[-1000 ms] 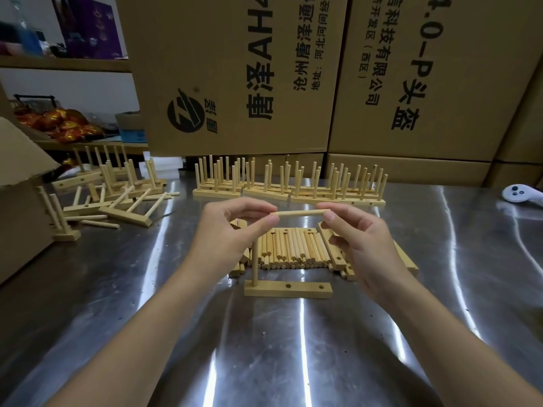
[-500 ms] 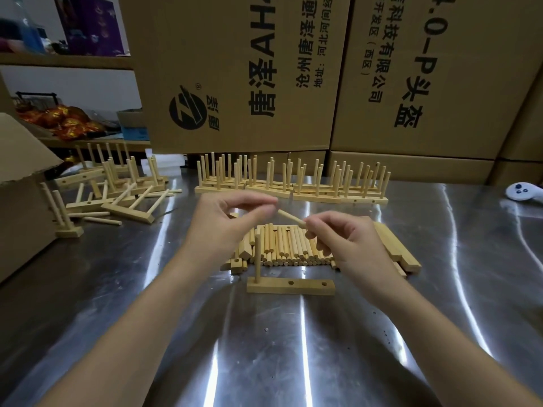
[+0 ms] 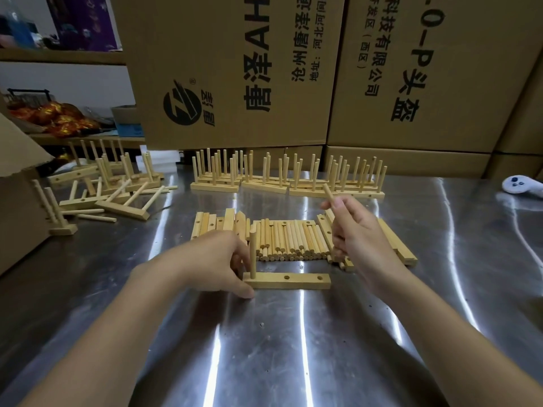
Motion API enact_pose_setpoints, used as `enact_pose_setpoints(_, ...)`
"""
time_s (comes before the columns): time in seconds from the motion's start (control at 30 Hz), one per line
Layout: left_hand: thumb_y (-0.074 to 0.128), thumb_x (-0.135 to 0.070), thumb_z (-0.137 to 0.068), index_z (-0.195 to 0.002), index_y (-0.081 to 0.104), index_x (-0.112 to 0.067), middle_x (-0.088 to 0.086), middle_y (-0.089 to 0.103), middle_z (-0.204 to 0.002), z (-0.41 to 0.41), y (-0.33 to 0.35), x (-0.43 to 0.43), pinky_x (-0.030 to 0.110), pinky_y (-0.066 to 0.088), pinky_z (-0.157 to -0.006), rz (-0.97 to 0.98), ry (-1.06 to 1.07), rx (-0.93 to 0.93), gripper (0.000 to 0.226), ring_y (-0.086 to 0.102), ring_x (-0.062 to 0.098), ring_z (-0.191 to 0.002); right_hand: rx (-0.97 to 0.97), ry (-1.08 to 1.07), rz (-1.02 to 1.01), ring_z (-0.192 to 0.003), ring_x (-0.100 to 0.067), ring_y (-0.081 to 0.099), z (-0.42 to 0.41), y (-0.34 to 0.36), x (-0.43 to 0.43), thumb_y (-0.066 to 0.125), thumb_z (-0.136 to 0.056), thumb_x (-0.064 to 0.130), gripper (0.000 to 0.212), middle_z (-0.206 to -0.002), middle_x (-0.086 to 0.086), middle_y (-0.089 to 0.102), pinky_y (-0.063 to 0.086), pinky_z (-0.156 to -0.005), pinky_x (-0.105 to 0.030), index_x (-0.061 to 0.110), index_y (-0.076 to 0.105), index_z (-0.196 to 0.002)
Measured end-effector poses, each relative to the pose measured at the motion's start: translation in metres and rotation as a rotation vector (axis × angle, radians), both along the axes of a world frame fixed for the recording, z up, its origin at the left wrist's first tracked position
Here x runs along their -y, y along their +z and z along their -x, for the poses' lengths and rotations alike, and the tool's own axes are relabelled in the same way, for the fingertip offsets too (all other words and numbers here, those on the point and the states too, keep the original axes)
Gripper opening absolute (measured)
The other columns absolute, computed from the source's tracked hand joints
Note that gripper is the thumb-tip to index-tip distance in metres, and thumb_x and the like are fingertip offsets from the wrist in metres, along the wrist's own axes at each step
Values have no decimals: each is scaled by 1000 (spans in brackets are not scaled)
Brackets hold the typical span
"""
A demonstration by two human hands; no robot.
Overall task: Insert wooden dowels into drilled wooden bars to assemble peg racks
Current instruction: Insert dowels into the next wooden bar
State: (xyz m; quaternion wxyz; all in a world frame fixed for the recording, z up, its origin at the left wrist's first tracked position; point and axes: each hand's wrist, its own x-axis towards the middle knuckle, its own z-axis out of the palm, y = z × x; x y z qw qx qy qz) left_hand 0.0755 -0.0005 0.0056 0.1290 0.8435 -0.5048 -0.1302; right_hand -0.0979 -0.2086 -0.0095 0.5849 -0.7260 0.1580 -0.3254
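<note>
Steel table [image 3: 264,348], cardboard cartons [image 3: 235,69] stacked behind. My right hand [image 3: 361,230] pinches a dowel [image 3: 328,191], raised over the loose pile [image 3: 288,239]. My left hand [image 3: 217,262] grips the left end of the drilled bar [image 3: 293,281], near me.

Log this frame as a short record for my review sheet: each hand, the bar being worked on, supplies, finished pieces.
left hand: holds the left end of the drilled bar on the steel table
right hand: grips a spare dowel, tilted, above the dowel pile
bar state: one standing dowel in the left hole; two empty holes
dowel pile: lies just behind the bar
finished racks: row at the back, before the cardboard boxes
step: second dowel not yet inserted
</note>
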Motion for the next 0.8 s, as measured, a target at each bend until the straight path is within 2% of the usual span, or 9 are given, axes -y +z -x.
enact_pose_setpoints(0.1,91,-48,-78,-88,80,-35,-14,69,-97,0,2,1,28,56,-79,115,12,-18,20,63,3,-88,6,27,22,-57,-14,35,-1,-1,-2,50,-112,40,26,-66,5,41,30,-52,-30,24,69,-105)
enact_pose_setpoints(0.23,81,-53,-83,-96,81,-38,-10,73,-91,-2,12,-3,27,50,-79,506,36,-345,20,65,1,-81,-14,60,146,-57,-11,43,-2,-3,-5,57,-110,37,22,-66,3,48,37,-51,-23,22,72,-104)
enact_pose_setpoints(0.33,71,-55,-84,-99,79,-29,-5,75,-93,0,12,2,33,55,-82,803,113,-608,31,69,9,-86,-50,62,308,-58,-11,43,0,-6,-8,59,-108,41,18,-65,5,51,35,-53,-24,30,74,-105)
enact_pose_setpoints(0.4,66,-54,-91,-98,76,-23,0,75,-90,1,10,6,33,59,-77,910,169,-705,34,70,13,-81,-57,92,384,-58,-10,42,0,-6,-12,60,-107,43,18,-64,10,50,34,-54,-21,33,75,-105)
enact_pose_setpoints(0.5,63,-50,-97,-103,71,-14,2,69,-84,5,9,9,28,59,-64,998,204,-856,38,66,14,-73,-42,162,449,-56,-6,41,-2,-4,-21,63,-106,44,17,-61,13,51,32,-53,-20,35,76,-103)
enact_pose_setpoints(0.6,62,-43,-103,-108,63,-8,2,62,-83,12,8,13,24,50,-54,1047,169,-1058,35,57,12,-67,-1,168,527,-51,-4,40,-6,-4,-33,67,-104,39,13,-56,17,53,30,-51,-16,33,79,-102)
enact_pose_setpoints(0.73,59,-39,-106,-114,56,-10,4,56,-85,24,5,20,26,41,-58,1043,104,-1188,30,50,14,-67,81,129,596,-49,-6,43,-7,-2,-48,69,-103,37,14,-56,17,55,30,-51,-18,29,81,-102)
enact_pose_setpoints(0.8,57,-40,-107,-117,54,-12,3,54,-86,28,5,22,27,37,-61,1021,86,-1219,29,46,14,-67,104,128,611,-50,-7,43,-6,0,-53,68,-104,37,12,-58,18,57,30,-51,-21,33,79,-101)
